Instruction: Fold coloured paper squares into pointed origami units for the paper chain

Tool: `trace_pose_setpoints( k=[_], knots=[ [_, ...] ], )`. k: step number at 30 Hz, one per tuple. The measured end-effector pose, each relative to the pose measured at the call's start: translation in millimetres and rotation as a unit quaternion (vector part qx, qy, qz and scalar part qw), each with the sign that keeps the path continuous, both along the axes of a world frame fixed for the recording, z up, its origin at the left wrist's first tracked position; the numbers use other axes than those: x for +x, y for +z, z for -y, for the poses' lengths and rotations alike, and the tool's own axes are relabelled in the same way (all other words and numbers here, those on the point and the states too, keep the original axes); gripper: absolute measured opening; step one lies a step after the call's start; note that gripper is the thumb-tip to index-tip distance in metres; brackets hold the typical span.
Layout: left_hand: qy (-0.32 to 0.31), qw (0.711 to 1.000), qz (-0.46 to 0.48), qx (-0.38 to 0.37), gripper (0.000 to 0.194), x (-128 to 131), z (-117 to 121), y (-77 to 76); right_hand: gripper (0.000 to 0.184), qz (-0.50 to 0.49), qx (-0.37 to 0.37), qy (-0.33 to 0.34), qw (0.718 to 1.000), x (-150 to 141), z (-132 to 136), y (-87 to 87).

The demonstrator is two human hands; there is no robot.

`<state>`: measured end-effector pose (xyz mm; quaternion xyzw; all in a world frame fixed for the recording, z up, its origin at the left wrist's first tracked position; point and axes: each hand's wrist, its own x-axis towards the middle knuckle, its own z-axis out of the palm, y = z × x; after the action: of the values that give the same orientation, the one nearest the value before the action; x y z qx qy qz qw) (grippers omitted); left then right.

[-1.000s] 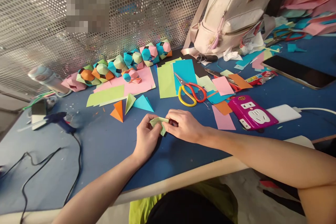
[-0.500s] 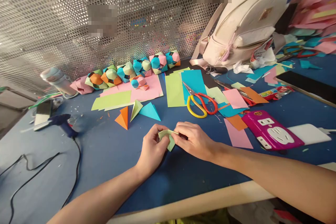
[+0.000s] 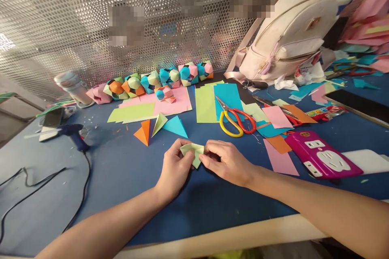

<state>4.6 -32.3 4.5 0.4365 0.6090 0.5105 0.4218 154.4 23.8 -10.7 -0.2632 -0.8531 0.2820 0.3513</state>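
Note:
A small pale green piece of folded paper [image 3: 196, 153] is held just above the blue table, close to its front edge. My left hand [image 3: 178, 162] pinches its left side, thumb across the front. At the paper's right edge, my right hand [image 3: 226, 160] is closed with thumb and fingers on it; its curled fingers are partly hidden. Beyond my hands lie three folded paper pieces: orange [image 3: 142, 132], light green [image 3: 159, 124] and blue [image 3: 176, 126]. Scissors [image 3: 232, 119] with one yellow and one red handle rest on paper sheets behind my right hand.
Several multicoloured paper balls [image 3: 150, 81] line the perforated metal screen [image 3: 75, 20]. A blue glue gun [image 3: 75, 135] with its cord lies left. To the right are a magenta power strip [image 3: 322, 156], a black phone [image 3: 358, 105], paper scraps and a pale backpack [image 3: 291, 36].
The view has shifted slightly. The green paper is tilted a little differently between my hands, showing more of its upper right corner. Both hands keep their hold.

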Motion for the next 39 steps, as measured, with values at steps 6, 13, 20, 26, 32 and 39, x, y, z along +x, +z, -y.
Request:
trace_pose_setpoints(
  k=[6, 13, 20, 26, 32, 39],
  knots=[
    [0.030, 0.999, 0.039, 0.009, 0.012, 1, -1, -0.1, 0.026, 0.028, -0.008, -0.012, 0.999, -5, 2, -3.5],
    [0.008, 0.999, 0.025, 0.026, 0.007, -2, -2, -4.5, 0.029, 0.002, -0.056, -0.032, 0.998, -7, 1, -0.7],
    [-0.029, 0.999, 0.042, 0.017, 0.014, 1, -1, -4.3, 0.027, -0.002, -0.065, -0.051, 0.997, 0, -11, -0.6],
    [-0.017, 0.997, 0.077, 0.022, 0.019, 3, -3, -6.3, 0.028, 0.010, -0.073, -0.030, 0.997, 3, -14, 3.4],
    [-0.040, 0.995, 0.084, 0.039, 0.018, 5, -1, -5.3, 0.016, 0.022, -0.102, -0.017, 0.994, 3, -9, 6.8],
    [-0.093, 0.990, 0.095, 0.053, 0.021, 0, 2, -8.3, 0.018, 0.046, -0.112, -0.019, 0.993, 2, -13, 4.7]
  ],
)
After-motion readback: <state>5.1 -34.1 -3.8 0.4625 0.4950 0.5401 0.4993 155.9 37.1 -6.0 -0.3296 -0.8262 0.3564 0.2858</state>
